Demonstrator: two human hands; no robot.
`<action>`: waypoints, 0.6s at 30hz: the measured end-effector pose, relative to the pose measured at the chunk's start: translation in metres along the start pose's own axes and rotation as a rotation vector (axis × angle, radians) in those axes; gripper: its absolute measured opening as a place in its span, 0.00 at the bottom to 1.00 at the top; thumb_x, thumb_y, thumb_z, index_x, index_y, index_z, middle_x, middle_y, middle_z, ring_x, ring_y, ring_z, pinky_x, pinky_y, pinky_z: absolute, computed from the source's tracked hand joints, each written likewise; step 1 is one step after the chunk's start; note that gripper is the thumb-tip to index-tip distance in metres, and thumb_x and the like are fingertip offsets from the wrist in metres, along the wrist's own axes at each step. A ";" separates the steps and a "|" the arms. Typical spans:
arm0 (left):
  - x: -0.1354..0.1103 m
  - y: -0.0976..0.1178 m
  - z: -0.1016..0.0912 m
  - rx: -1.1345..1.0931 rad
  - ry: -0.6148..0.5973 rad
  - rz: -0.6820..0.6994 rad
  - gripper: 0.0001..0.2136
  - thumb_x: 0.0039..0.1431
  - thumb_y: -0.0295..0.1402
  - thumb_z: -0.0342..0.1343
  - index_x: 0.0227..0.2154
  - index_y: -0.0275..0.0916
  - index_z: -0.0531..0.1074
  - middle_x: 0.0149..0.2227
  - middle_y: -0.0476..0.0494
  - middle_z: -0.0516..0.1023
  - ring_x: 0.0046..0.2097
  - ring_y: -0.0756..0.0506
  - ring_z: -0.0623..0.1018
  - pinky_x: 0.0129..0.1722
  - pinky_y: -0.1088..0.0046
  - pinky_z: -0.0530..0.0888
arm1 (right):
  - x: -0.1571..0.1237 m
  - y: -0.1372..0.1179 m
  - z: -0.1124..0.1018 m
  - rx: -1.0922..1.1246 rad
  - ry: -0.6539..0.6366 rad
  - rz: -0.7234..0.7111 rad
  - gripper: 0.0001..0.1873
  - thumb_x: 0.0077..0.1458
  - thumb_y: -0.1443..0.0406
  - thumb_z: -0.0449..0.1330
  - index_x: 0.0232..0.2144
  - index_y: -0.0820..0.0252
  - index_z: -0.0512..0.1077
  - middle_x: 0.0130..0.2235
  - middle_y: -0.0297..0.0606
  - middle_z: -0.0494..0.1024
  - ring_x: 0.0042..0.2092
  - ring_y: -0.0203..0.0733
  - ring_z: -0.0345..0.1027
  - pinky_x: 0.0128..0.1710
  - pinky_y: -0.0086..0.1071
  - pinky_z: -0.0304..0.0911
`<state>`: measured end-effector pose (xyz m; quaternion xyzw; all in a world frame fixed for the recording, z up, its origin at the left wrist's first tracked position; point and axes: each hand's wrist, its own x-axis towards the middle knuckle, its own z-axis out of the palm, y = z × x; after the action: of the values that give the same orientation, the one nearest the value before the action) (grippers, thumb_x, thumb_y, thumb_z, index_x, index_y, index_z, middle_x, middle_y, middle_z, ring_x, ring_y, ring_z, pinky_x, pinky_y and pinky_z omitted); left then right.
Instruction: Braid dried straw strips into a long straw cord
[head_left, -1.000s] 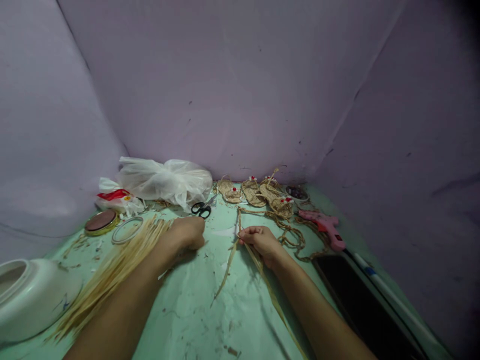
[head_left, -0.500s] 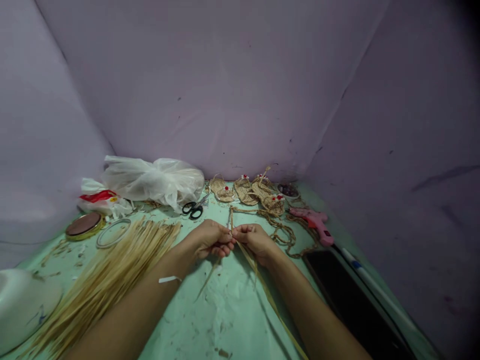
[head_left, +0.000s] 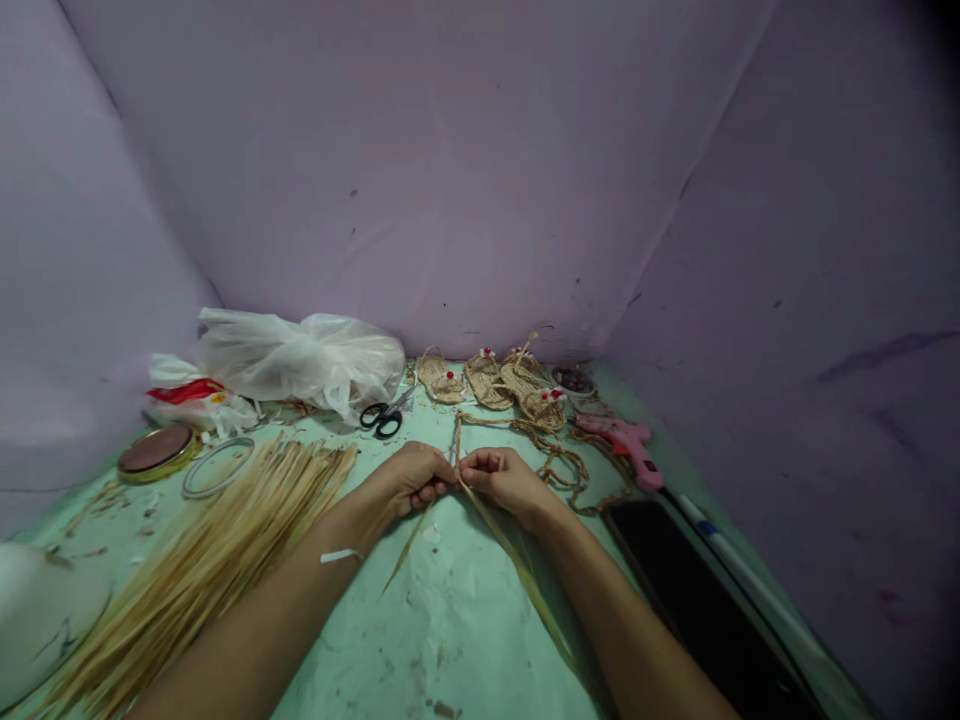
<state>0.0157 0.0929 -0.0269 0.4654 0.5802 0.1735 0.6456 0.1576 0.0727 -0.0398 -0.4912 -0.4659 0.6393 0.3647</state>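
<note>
My left hand and my right hand meet at the middle of the table, fingertips pinched close together. Between them they grip the near end of a thin twisted fibre cord, which runs away from me and then bends right into loose coils. One long pale fibre strip trails from the pinch toward me along my right forearm. A shorter strip hangs below my left hand. The exact spot where the strands cross is partly hidden by my fingers.
A bundle of dry fibre strips lies left. Scissors, a plastic bag and small woven slippers with red beads sit at the back. On the right are a pink glue gun and a dark flat object.
The view has shifted slightly. My left fingers have curled in more tightly, and the shorter strip and long strip have swung a little. Both hands stay pinched at the cord.
</note>
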 end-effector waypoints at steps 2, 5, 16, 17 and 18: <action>0.000 0.000 0.001 0.000 0.026 0.004 0.04 0.32 0.27 0.52 0.15 0.36 0.61 0.10 0.56 0.58 0.11 0.58 0.52 0.10 0.81 0.44 | 0.000 -0.001 0.000 -0.013 0.000 0.001 0.05 0.34 0.68 0.60 0.19 0.66 0.68 0.13 0.25 0.63 0.16 0.23 0.46 0.18 0.23 0.41; -0.001 0.000 0.001 0.019 0.039 0.037 0.04 0.32 0.28 0.52 0.16 0.36 0.61 0.10 0.57 0.56 0.11 0.59 0.50 0.11 0.81 0.43 | -0.001 -0.003 -0.001 -0.020 -0.025 0.005 0.06 0.33 0.69 0.60 0.19 0.66 0.68 0.14 0.26 0.63 0.16 0.23 0.45 0.17 0.23 0.40; -0.002 -0.001 0.001 -0.055 -0.046 0.079 0.07 0.34 0.31 0.55 0.17 0.35 0.62 0.12 0.57 0.56 0.12 0.60 0.51 0.12 0.81 0.42 | 0.001 0.000 -0.005 -0.052 -0.005 0.042 0.09 0.29 0.72 0.58 0.22 0.65 0.67 0.17 0.29 0.67 0.17 0.25 0.51 0.16 0.22 0.41; -0.002 -0.001 0.001 -0.046 -0.033 0.084 0.08 0.34 0.31 0.55 0.16 0.35 0.61 0.12 0.57 0.56 0.12 0.59 0.51 0.12 0.81 0.42 | 0.001 0.000 -0.005 -0.051 -0.001 0.042 0.10 0.29 0.72 0.59 0.22 0.65 0.67 0.17 0.28 0.67 0.17 0.25 0.51 0.16 0.22 0.42; -0.002 -0.001 0.002 -0.037 -0.024 0.089 0.08 0.34 0.31 0.55 0.16 0.35 0.61 0.11 0.57 0.56 0.12 0.59 0.51 0.12 0.80 0.42 | 0.001 0.000 -0.005 -0.050 0.002 0.044 0.10 0.28 0.72 0.59 0.22 0.65 0.66 0.17 0.28 0.66 0.17 0.25 0.51 0.16 0.22 0.42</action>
<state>0.0165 0.0897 -0.0265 0.4807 0.5479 0.2070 0.6526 0.1620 0.0752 -0.0401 -0.5112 -0.4704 0.6347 0.3385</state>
